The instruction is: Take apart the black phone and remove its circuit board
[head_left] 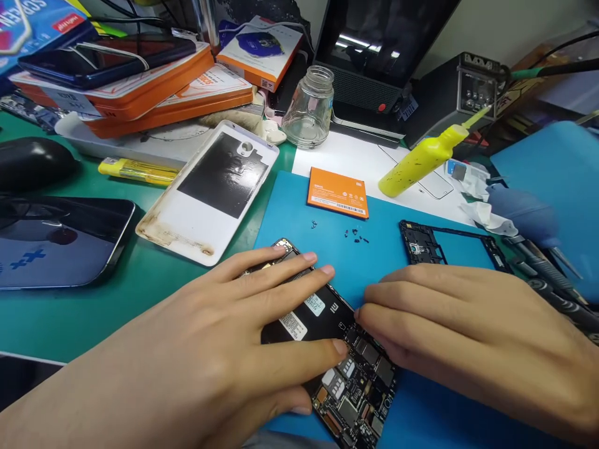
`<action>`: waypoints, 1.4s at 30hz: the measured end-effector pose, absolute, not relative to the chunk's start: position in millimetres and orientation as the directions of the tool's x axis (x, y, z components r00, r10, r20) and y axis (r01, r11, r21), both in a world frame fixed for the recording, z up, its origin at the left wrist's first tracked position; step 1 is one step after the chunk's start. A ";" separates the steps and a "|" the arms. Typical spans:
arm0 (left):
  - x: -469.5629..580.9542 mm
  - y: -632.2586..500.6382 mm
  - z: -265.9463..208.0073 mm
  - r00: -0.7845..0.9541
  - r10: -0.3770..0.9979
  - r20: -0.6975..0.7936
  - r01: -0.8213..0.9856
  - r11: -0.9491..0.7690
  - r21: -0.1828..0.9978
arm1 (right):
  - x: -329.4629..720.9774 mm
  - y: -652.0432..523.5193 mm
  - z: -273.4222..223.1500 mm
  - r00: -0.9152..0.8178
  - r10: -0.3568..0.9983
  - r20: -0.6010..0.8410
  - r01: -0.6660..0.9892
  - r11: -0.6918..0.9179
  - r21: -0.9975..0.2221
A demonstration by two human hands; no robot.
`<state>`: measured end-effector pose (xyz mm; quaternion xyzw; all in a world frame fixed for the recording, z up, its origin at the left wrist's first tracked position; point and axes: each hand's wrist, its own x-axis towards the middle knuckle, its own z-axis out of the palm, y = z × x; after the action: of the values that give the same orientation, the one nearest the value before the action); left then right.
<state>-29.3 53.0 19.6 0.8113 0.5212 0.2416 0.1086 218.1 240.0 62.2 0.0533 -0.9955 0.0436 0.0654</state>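
Observation:
An opened smartphone lies at a slant on the blue mat, its circuit board bare at the near end. Across its black battery bay, my left hand rests with the fingers spread. My right hand has its fingers pressed together at the phone's right edge, beside the board; whatever is between the fingertips is hidden. A black plastic mid-frame lies just beyond the right hand. Past the phone sit an orange battery and several tiny screws.
A white back cover lies at the left, near a dark phone and a mouse. Behind are a glass jar, a yellow bottle and stacked orange boxes. Tools and a blower bulb line the right.

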 end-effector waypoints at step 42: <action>-33.4 58.4 -18.9 0.287 0.878 0.384 0.837 -0.424 0.345 | 228.7 194.4 53.5 -0.907 0.377 0.189 0.348 0.922 -0.171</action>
<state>-33.4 58.4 -18.9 0.8012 0.5351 0.2652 0.0380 228.7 194.4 53.5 -0.1860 -0.9741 0.0670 0.1098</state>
